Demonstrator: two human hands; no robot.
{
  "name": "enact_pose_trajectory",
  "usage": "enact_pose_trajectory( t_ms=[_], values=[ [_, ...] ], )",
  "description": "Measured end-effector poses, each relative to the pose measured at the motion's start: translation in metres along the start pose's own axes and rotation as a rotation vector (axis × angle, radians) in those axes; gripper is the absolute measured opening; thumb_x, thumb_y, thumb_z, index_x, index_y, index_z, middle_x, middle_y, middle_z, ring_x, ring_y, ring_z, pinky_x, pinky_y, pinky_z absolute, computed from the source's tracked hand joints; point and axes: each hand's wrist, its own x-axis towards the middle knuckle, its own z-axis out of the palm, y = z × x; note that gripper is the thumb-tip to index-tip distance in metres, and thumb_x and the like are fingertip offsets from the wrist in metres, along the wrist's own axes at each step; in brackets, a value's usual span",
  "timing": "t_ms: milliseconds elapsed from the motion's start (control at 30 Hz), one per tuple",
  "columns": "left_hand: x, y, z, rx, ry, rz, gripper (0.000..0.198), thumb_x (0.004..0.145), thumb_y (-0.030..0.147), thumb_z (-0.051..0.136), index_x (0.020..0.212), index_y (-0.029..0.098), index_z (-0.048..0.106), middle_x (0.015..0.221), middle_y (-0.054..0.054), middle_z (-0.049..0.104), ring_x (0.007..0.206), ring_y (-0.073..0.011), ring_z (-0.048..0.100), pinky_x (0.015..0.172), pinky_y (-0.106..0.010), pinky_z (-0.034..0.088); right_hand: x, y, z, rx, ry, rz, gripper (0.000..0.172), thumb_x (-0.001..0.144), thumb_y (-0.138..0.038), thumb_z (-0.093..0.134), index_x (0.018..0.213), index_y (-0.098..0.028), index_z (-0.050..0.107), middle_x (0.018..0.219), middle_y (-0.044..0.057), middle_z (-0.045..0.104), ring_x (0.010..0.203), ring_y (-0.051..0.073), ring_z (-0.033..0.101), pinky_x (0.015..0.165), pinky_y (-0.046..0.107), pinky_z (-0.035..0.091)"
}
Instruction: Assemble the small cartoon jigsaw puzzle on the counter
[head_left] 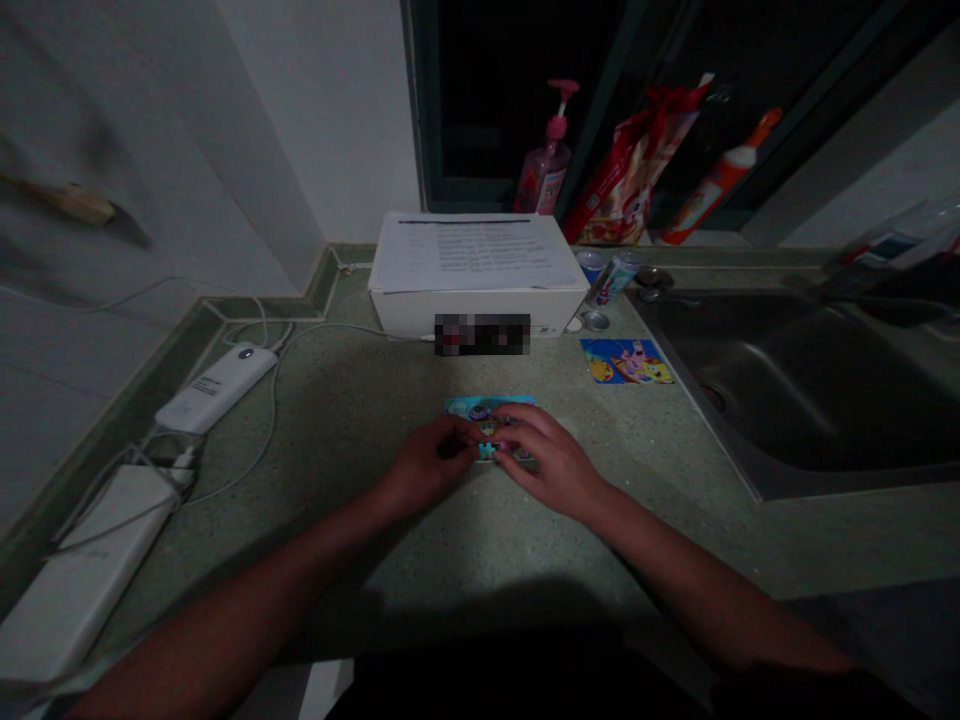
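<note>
A small jigsaw puzzle (457,406) with a colourful cartoon print lies flat on the counter, largely covered by my hands. A turquoise jigsaw piece (487,451) shows between my fingertips, over the puzzle's near part. My left hand (435,455) is closed in a pinch at the piece's left edge. From the right, my right hand (551,460) has its thumb and fingers at the piece's other side, its remaining fingers lying over the puzzle. How firmly each hand grips the piece is partly hidden.
A blue cartoon card (627,362) lies right, beside the steel sink (739,450). A white box (480,290) with a printed sheet stands behind. Cans (615,280) are near it. At left are a white power bank (217,388), cables and a power strip (90,570).
</note>
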Motion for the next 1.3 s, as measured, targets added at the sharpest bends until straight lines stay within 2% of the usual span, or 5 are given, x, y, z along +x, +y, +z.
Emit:
enact_pose_trajectory(
  t_ms=[500, 767, 900, 1100, 1300],
  values=[
    [-0.001, 0.000, 0.000, 0.018, 0.007, 0.004, 0.012, 0.079, 0.029, 0.072, 0.089, 0.023, 0.071, 0.091, -0.007, 0.079, 0.086, -0.0228, 0.073, 0.084, -0.038, 0.058, 0.000, 0.001, 0.001, -0.044, 0.023, -0.014, 0.024, 0.098, -0.024, 0.069, 0.122, -0.028, 0.068, 0.138, 0.012, 0.066, 0.129, 0.029, 0.066, 0.105, 0.052, 0.059],
    [0.001, 0.001, -0.004, 0.095, 0.086, -0.006, 0.012, 0.085, 0.028, 0.071, 0.096, 0.021, 0.072, 0.094, -0.008, 0.078, 0.086, -0.0238, 0.073, 0.083, -0.039, 0.059, 0.000, 0.044, -0.014, -0.092, 0.086, 0.218, 0.016, 0.097, -0.028, 0.071, 0.113, -0.026, 0.072, 0.137, 0.013, 0.067, 0.131, 0.032, 0.064, 0.110, 0.056, 0.056],
    [0.002, 0.000, -0.004, 0.100, 0.100, -0.004, 0.009, 0.085, 0.025, 0.072, 0.093, 0.022, 0.072, 0.093, -0.008, 0.077, 0.086, -0.0239, 0.072, 0.082, -0.039, 0.058, -0.002, 0.064, -0.016, -0.133, 0.065, 0.256, 0.016, 0.095, -0.027, 0.071, 0.111, -0.024, 0.074, 0.134, 0.015, 0.068, 0.129, 0.033, 0.065, 0.111, 0.058, 0.055],
    [0.001, -0.002, -0.004, 0.100, 0.100, 0.010, 0.008, 0.085, 0.027, 0.070, 0.093, 0.023, 0.071, 0.095, -0.008, 0.078, 0.085, -0.0230, 0.071, 0.082, -0.038, 0.058, -0.002, 0.066, -0.010, -0.158, -0.027, 0.255, 0.017, 0.095, -0.024, 0.070, 0.110, -0.021, 0.075, 0.135, 0.017, 0.067, 0.130, 0.034, 0.064, 0.111, 0.058, 0.054],
    [0.002, -0.004, -0.004, 0.085, 0.076, 0.005, 0.012, 0.085, 0.028, 0.069, 0.095, 0.022, 0.070, 0.097, -0.009, 0.077, 0.089, -0.0236, 0.071, 0.085, -0.039, 0.056, -0.002, 0.067, -0.008, -0.166, -0.048, 0.252, 0.019, 0.095, -0.023, 0.069, 0.113, -0.022, 0.075, 0.135, 0.016, 0.067, 0.130, 0.033, 0.064, 0.112, 0.058, 0.054]
  ],
)
